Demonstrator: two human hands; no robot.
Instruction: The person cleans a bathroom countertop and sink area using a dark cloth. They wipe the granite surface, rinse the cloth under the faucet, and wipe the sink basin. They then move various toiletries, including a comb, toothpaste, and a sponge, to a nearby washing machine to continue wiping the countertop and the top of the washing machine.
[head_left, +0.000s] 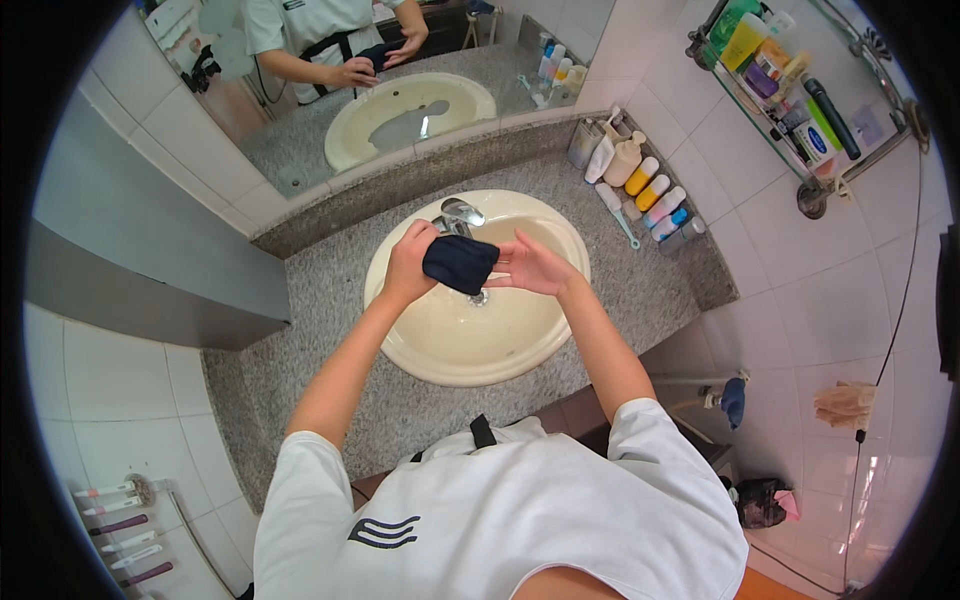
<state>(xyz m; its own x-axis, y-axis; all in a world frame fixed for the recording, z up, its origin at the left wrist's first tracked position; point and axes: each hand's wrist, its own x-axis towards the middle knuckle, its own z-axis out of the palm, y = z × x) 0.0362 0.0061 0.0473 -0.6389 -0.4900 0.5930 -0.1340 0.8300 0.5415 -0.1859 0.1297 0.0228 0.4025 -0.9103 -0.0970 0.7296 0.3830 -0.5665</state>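
Note:
My left hand grips the left end of a folded dark navy cloth above the oval cream sink. Just right of the cloth is my right hand, palm up with the fingers spread; their tips reach the cloth's right edge, and whether they touch it I cannot tell. Behind the cloth stands a chrome faucet, its base partly hidden. The drain shows just below the cloth.
A grey stone counter surrounds the sink. Pump and squeeze bottles and a light-blue-handled brush sit at the back right. A glass shelf with toiletries hangs upper right. A grey cabinet juts in at left, a mirror behind.

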